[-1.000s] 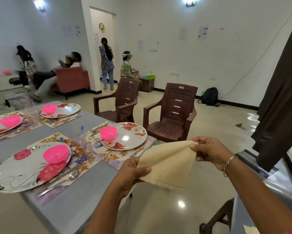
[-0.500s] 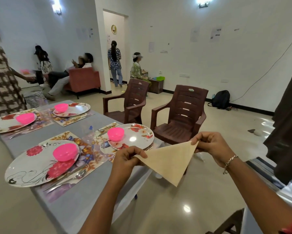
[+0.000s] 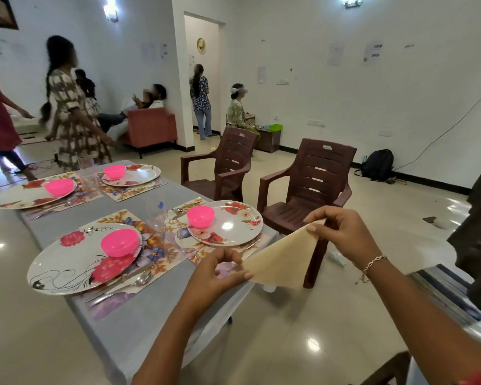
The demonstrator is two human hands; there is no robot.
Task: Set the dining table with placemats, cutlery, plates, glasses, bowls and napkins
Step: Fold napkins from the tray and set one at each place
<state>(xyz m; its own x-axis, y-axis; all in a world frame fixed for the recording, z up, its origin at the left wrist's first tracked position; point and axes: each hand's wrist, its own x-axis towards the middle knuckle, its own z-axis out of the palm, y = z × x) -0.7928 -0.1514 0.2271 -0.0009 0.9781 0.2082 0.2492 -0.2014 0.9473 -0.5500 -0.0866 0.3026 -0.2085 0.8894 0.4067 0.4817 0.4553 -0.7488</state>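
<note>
**Off the counter's edge: a folded napkin pinched at two corners**

Just beyond the near right edge of the grey counter [image 3: 156,309], the napkin [image 3: 283,257] is held up in the air between both hands. It is over the floor and in front of the nearer brown chair [image 3: 314,176]. The left grip [image 3: 217,270] is closed narrow, with thumb and fingertips pinching the cloth's lower left corner. The right grip [image 3: 342,232] sits higher and further out. It pinches the upper right corner the same way, with the rest of its fingers curled (a thin bracelet [image 3: 372,263] circles that wrist).

Between the two pinches the napkin's long edge is pulled straight and rises from lower left to upper right. Its third corner points down toward the floor. The napkin touches neither counter nor chair.

It is a plain cream cloth folded into a flat triangle, smooth and without pattern.

On the counter to the left lie floral placemats. The nearest placemat [image 3: 150,243] carries a flowered plate [image 3: 67,262] with a pink bowl [image 3: 119,242] on it. A spoon [image 3: 139,282] lies along that plate's near side. A second plate [image 3: 233,226], closest to the left grip, holds another pink bowl [image 3: 200,216].
</note>
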